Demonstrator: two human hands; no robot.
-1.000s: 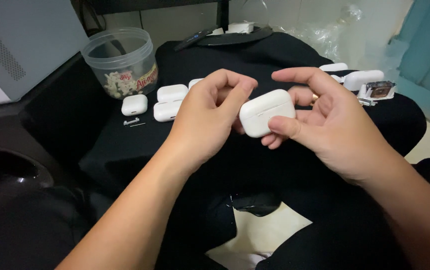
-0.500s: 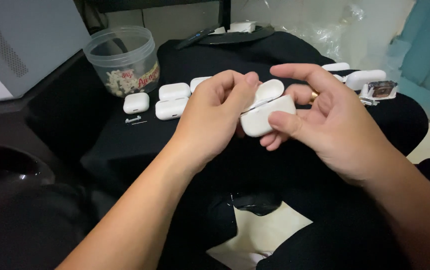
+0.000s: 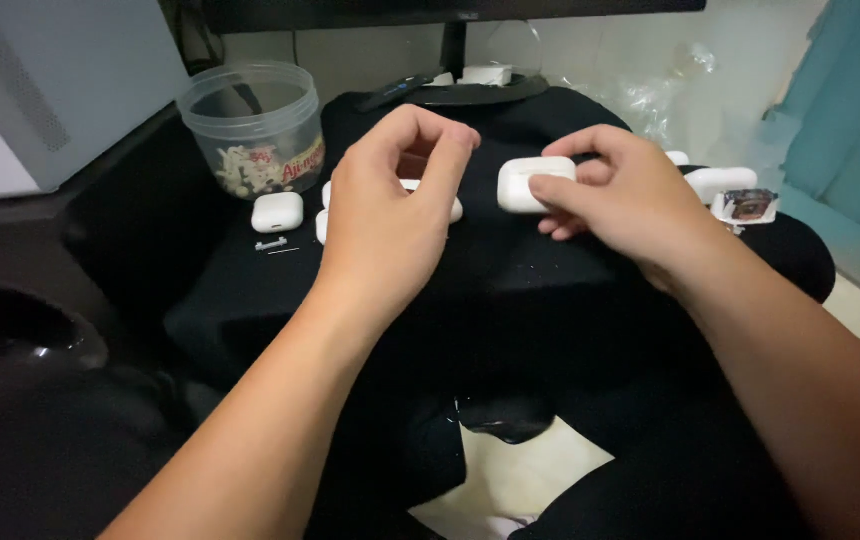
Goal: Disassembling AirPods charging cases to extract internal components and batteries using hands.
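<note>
Pinching white earbud case (image 3: 535, 184) in your right hand (image 3: 622, 200), thumb and fingers closed on it, above black cloth (image 3: 510, 290). Your left hand (image 3: 390, 215) curled, fingertips together, possibly empty; view unclear. More white cases (image 3: 277, 212) beside clear plastic jar (image 3: 250, 130).

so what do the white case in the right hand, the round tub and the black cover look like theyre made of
White case, pinched in the right hand: probably hard plastic, smooth and slightly glossy, with rounded moulded corners.
Round tub: clear plastic by the look; its contents show through the wall.
Black cover: looks like fabric, matt, draping over the edges in soft folds.
</note>
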